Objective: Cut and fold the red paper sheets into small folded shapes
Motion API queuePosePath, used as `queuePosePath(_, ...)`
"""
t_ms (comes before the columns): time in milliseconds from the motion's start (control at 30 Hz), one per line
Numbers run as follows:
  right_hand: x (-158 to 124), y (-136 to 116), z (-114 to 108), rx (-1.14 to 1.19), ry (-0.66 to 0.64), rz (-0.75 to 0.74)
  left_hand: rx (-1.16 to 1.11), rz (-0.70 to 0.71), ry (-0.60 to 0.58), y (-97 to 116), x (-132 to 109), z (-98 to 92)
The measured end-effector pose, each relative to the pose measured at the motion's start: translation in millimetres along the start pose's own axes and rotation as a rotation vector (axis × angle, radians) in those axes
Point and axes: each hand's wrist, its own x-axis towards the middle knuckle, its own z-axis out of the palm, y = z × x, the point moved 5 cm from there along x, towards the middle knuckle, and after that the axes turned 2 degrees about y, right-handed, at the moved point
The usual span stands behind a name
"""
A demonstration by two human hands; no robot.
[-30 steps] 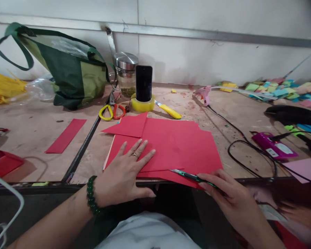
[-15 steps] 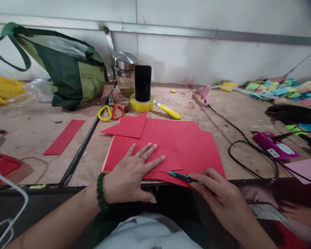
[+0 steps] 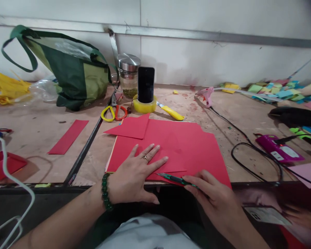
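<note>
My left hand lies spread and flat on a red paper sheet, pressing it near the table's front edge. A ring and a green bead bracelet are on this hand and wrist. In my right hand is a pair of green thread snips, pinched between thumb and fingers. Its pointed metal tip rests on the red paper along a straight edge of the upper piece, just right of my left hand. At the sheet's upper left lies an angular red paper offcut.
Behind the paper are yellow-and-red-handled pliers, a yellow utility knife, and a phone against a tape roll. A pink glue gun and purple power strip with cords stand right. A green bag stands left.
The snips and my right hand have slid left along the paper's edge, towards my left hand. My left hand stays flat on the paper. The whole view has shifted slightly.
</note>
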Motion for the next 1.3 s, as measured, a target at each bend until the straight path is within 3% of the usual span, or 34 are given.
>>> queuePosePath(200, 1.5, -0.2, 2.1, 0.019, -0.014, -0.003, -0.027, 0.010, -0.010, -1.6, -1.8, -3.8)
queuePosePath(500, 2.1, 3.3, 5.9, 0.000, -0.023, -0.004, 0.018, -0.069, -0.030, -25.6, -31.2, -7.5)
queuePosePath(1300, 15.1, -21.4, 15.8, 0.054, -0.087, -0.045, 0.011, -0.063, -0.014, -24.9, -30.1, -8.0)
